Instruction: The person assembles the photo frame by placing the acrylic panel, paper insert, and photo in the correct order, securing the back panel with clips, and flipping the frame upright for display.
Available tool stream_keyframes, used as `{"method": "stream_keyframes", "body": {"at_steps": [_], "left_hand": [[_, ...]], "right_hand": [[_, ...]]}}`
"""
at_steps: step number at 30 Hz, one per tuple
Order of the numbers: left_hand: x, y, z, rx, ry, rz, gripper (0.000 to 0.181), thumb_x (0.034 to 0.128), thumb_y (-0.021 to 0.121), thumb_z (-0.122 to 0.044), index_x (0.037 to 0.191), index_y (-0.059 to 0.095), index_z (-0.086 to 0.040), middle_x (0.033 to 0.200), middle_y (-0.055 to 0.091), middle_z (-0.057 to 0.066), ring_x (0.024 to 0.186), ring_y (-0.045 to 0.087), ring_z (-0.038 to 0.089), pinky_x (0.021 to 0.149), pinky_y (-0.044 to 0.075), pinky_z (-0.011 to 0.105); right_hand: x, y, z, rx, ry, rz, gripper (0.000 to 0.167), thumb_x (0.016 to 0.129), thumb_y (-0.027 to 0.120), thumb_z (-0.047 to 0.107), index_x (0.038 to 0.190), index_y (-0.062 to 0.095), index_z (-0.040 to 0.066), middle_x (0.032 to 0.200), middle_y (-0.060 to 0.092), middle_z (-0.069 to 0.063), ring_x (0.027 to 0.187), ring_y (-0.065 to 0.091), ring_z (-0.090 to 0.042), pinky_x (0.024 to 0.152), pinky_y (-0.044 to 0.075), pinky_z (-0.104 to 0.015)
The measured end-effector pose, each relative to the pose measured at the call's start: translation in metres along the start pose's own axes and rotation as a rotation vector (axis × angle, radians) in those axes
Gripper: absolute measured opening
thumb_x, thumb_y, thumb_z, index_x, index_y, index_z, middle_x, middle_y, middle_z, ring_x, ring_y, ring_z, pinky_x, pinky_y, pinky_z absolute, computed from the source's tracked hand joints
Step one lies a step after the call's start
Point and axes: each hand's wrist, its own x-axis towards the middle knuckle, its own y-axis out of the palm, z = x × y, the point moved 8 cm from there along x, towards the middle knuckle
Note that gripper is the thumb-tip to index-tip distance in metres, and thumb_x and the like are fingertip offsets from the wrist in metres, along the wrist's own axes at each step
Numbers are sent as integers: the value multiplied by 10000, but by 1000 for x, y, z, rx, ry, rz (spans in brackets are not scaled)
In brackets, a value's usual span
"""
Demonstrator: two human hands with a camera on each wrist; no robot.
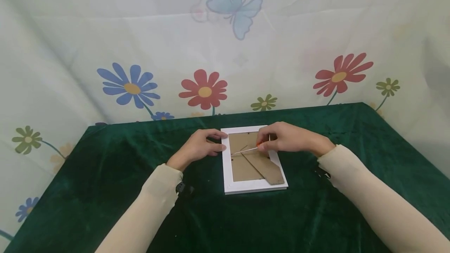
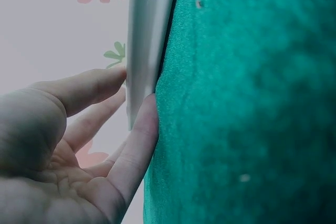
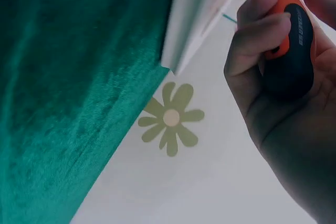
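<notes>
A white picture frame (image 1: 227, 171) lies back side up on the green cloth, its brown backing board (image 1: 246, 171) showing, with a stand leg (image 1: 272, 169) slanting toward the lower right corner. My right hand (image 1: 290, 136) grips a screwdriver with an orange and black handle (image 3: 294, 40); its thin metal shaft (image 1: 249, 150) reaches left across the board, the tip near the left inner edge. With thumb and fingers, my left hand (image 1: 200, 143) holds the frame's left border; in the left wrist view the fingers (image 2: 139, 145) touch the frame's side (image 2: 149, 30).
Dark green velvet cloth (image 1: 116, 175) covers the table. Behind it hangs a pale curtain (image 1: 158, 42) printed with flowers and a butterfly. Small light specks lie on the cloth left of the frame.
</notes>
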Motion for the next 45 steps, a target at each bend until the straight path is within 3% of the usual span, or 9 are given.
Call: {"method": "stream_keyframes", "body": {"at_steps": [5,17,32,37,45], "left_hand": [[1,2,-1,-4,6,1,426,954,814,-120,1368,713,-116,1349,649,160,993,753,253,875,631,363],[-1,1,-3,1,-4,-1,434,951,820,-133,1372,713,-133,1356,650,148,992,757,251,882,628,365],[-3,0,-1,-3,0,3,434,955,814,-130,1377,709,-127,1356,648,153,1001,756,255,887,628,373],[-3,-1,-1,1,-1,7,429,961,809,-131,1378,709,-128,1360,649,154,1002,759,255,892,626,374],[-3,-1,-2,3,1,7,429,959,810,-129,1376,711,-127,1352,647,157,1005,754,253,885,627,366]], "right_hand": [[-4,-8,-4,45,18,-66,124,1002,764,160,1117,782,114,947,696,21,848,622,-209,729,578,-379],[-10,-6,-8,104,51,-94,198,984,796,201,1155,793,101,958,703,12,765,631,-220,664,572,-352],[-9,3,-15,120,32,-54,146,1010,761,198,1138,781,132,1001,700,12,833,615,-234,653,574,-360],[-9,6,-19,129,69,-54,139,1021,748,215,1130,765,131,991,683,2,843,618,-238,691,566,-366],[-7,9,-24,143,111,-34,96,1035,728,245,1091,726,166,938,639,-20,784,599,-232,610,543,-344]]}}
